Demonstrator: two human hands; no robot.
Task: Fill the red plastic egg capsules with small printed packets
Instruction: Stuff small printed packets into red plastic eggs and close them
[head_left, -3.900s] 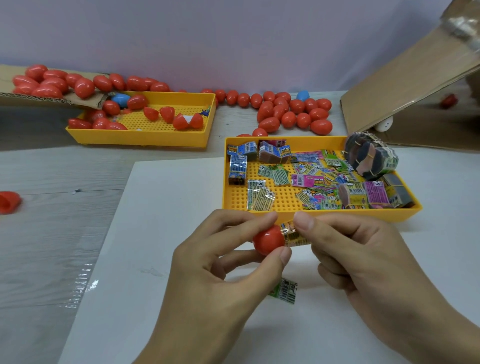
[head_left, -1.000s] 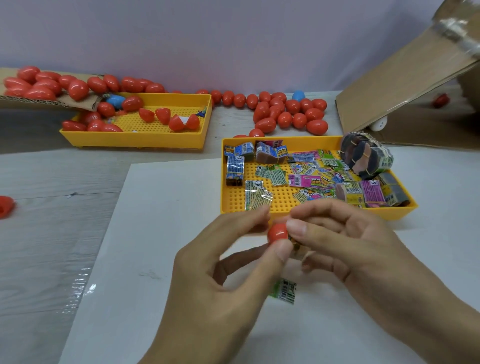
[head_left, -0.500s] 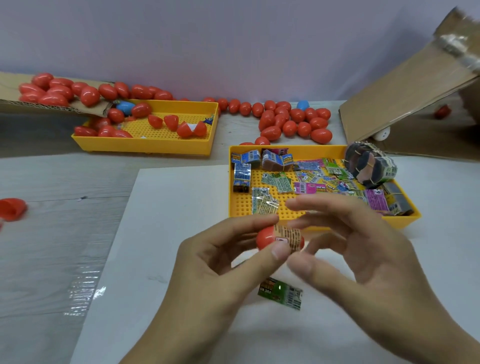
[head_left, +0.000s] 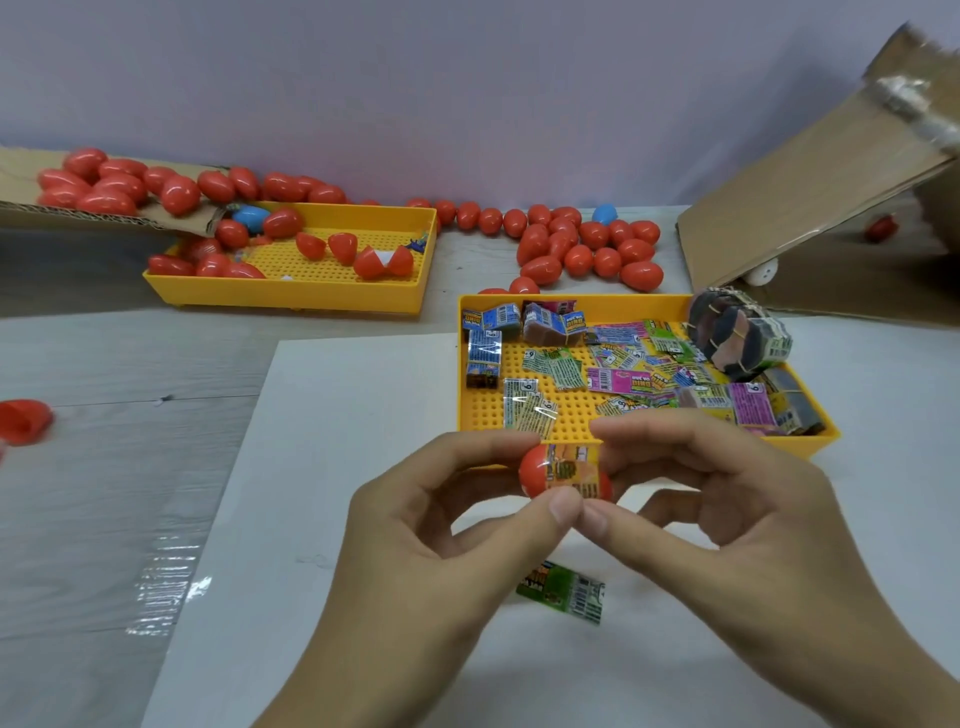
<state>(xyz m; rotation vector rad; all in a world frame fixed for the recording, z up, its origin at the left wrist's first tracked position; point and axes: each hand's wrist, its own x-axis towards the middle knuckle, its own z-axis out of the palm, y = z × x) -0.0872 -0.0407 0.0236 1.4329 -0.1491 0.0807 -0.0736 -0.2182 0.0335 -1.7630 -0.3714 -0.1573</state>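
White sheet (head_left: 363, 519): both hands' fingers (head_left: 558, 512) pinch red capsule (head_left: 535, 470), packet (head_left: 571, 467) seemingly protruding.

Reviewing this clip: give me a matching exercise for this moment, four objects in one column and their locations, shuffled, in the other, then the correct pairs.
Objects
1. green printed packet
2. red plastic egg capsule with an orange packet
3. rubber-banded bundle of packets
4. blue plastic egg

Locations
A. far right corner of the near yellow perforated tray
B. pinched between left hand and right hand
C. far left end of the far yellow tray
D. lying on the white sheet below the hands

Pairs: 1-D, 2-B, 3-A, 4-C
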